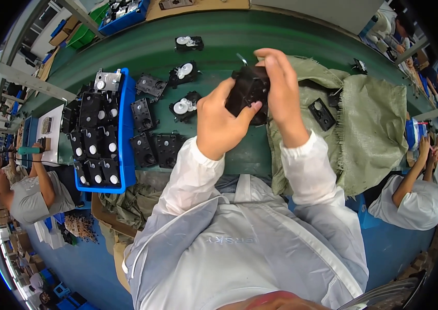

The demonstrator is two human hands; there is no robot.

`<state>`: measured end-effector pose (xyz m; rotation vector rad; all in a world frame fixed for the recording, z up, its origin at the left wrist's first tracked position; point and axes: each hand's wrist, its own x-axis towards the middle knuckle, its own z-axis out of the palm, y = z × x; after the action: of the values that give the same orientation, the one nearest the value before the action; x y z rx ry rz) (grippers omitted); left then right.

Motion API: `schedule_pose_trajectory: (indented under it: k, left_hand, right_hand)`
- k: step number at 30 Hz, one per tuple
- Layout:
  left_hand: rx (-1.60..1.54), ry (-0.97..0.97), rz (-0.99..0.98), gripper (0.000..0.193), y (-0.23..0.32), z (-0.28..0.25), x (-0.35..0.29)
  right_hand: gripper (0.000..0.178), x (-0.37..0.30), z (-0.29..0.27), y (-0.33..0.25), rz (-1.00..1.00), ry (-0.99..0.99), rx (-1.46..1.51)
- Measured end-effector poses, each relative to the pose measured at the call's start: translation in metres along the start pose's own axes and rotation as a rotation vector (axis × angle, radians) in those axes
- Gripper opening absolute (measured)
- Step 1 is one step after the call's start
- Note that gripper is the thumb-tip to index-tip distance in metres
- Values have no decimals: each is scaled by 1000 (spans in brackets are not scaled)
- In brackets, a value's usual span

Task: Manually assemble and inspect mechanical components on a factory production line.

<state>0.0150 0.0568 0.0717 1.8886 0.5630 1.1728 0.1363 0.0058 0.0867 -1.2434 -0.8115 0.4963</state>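
Hands (pixel 221 118) (pixel 283 95) both clasp black housing (pixel 248 87); blue bin (pixel 128 129) looks well filled, white-wheeled units (pixel 183 107) on green desk (pixel 247 152) probably pending.

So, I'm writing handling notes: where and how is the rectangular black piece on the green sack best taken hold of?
Probably by its two long edges, from above, with the right hand, the nearer one: the black piece looks flat and lies broad face up on the green sack, its long sides uncovered. A sack flap crowds its right.
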Motion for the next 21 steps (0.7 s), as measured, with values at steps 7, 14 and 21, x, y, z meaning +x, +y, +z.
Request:
schedule_pose_trajectory:
  k: [7, 14, 21]
  left_hand:
    - [55, -600, -150, 43, -104, -79, 190]
    - [703, -367, -246, 31, -201, -105, 252]
    - [1090, -503, -314, 24, -319, -160, 305]
  right_hand:
    - [62, 177, 43, 6, 149, -148, -778]
    - [50, 154, 31, 145, 170, -324, -946]
    - [40, 140, 24, 104, -38, -618, -1084]
